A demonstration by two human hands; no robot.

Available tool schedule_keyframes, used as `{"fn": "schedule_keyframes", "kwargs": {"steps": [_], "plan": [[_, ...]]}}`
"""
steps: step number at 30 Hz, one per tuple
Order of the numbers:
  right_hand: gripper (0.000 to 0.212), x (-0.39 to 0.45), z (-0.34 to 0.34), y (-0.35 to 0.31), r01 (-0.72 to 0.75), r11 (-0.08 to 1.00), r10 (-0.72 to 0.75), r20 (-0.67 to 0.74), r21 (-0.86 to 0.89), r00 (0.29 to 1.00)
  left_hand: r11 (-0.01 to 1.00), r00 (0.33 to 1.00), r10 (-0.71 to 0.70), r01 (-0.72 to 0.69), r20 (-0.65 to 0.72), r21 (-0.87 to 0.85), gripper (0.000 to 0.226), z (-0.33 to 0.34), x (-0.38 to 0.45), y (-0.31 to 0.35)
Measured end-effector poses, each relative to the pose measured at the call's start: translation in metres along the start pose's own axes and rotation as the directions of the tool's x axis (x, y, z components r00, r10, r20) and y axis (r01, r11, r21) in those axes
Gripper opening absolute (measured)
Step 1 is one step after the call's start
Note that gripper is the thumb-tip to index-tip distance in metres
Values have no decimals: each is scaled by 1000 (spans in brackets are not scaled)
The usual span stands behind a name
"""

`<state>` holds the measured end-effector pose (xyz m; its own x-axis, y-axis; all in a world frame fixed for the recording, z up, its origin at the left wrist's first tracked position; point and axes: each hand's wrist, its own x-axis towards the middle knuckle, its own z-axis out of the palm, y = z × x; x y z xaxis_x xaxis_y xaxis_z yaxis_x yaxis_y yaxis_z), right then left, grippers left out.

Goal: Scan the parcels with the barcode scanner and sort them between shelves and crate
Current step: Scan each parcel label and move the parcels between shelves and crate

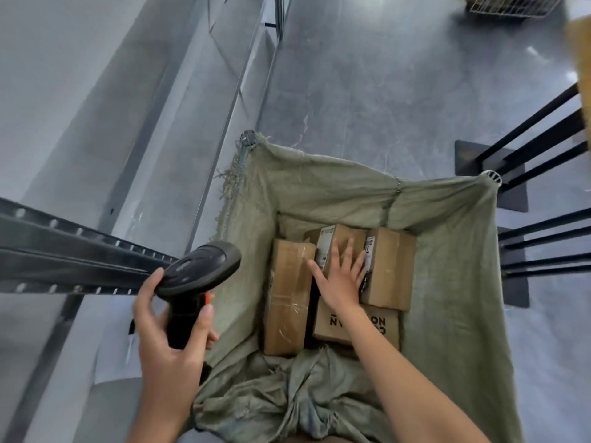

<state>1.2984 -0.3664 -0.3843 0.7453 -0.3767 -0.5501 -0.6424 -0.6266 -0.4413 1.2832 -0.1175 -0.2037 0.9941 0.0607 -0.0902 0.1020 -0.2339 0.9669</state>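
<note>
My left hand [169, 343] grips the handle of a black barcode scanner [198, 270], held left of the crate with its head pointing up and right. A crate lined with a green woven sack [454, 282] holds several brown cardboard parcels. My right hand [342, 276] reaches down into it, fingers spread flat on a labelled middle parcel [339, 238]. Beside it lie a long taped parcel [287, 298], a labelled parcel [390, 266] on the right, and a printed box [355, 324] under my wrist.
A dark metal shelf beam [64, 251] with punched holes crosses the left side. Black metal bars [537, 148] of another rack stand at the right. A wire basket [511, 6] sits at the top right on the grey floor.
</note>
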Motion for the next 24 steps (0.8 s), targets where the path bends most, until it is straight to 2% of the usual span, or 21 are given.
{"fn": "schedule_keyframes", "kwargs": {"steps": [6, 11, 15, 18, 24], "plan": [[80, -41, -9, -18, 123, 990, -111, -152, 68, 982, 998, 997, 41, -44, -64, -47, 70, -21, -27, 9], [78, -129, 2, -61, 419, 906, -395, -239, 55, 887, 994, 969, 90, -101, -231, -35, 76, -73, -96, 15], [81, -223, 34, -92, 678, 735, -662, -224, -6, 715, 995, 916, 70, -91, -395, -34, 74, -133, -179, 8], [74, -297, 69, -106, 815, 579, -809, -146, -30, 570, 993, 837, 68, -111, -544, -46, 69, -181, -253, 2], [66, -423, 149, -113, 947, 283, -953, 63, -151, 295, 993, 660, 75, -122, -747, -8, 70, -258, -397, -15]]}}
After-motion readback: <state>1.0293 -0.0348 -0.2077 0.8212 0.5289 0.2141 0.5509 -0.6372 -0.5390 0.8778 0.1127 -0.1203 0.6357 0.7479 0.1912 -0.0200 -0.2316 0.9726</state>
